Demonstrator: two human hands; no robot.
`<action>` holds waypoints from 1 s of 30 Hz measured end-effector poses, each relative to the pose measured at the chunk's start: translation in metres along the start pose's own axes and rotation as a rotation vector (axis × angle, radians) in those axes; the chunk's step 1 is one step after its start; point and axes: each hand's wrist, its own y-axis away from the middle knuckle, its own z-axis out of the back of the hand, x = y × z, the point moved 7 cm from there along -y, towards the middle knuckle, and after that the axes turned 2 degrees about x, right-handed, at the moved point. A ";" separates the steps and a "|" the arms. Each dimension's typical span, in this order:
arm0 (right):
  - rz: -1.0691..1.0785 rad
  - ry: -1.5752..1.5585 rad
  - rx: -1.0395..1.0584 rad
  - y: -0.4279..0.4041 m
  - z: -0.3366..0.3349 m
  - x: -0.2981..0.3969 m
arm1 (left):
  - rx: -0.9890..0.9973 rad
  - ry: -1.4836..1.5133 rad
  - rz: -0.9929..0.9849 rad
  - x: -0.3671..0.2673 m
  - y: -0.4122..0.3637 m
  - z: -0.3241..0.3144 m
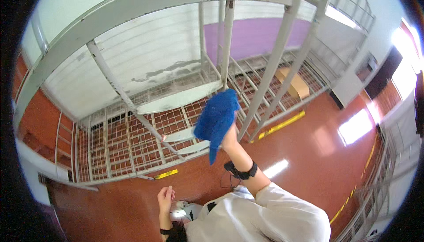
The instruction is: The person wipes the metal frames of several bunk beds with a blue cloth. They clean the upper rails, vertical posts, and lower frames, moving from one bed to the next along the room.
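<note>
In the middle of the head view my right hand (231,136) holds a blue cloth (217,114), which hides most of the fingers. The cloth is raised beside a metal bunk bed's ladder, near a grey upright post (228,43). Curved pale ladder steps (180,98) lie to the left of the cloth. My left hand (166,195) hangs lower down over the red-brown floor, its fingers loosely curled and nothing seen in it. Above both hands runs the bed's upper grey rail (159,0), with chipped paint.
A wire-mesh lower bunk (116,142) stands ahead. A cardboard box (293,83) rests on the neighbouring bunk. Yellow tape strips (281,124) mark the floor along the beds. More metal bed frames (374,189) stand at the right.
</note>
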 end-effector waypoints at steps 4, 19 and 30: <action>-0.048 0.009 -0.223 -0.024 0.119 0.045 | -0.143 0.066 0.037 0.020 0.033 -0.094; 0.387 0.273 -0.592 -0.166 0.376 0.238 | -0.606 0.064 -0.131 -0.032 0.178 -0.246; 0.425 0.355 -0.140 -0.282 0.335 0.304 | -0.862 0.217 0.106 0.054 0.297 -0.454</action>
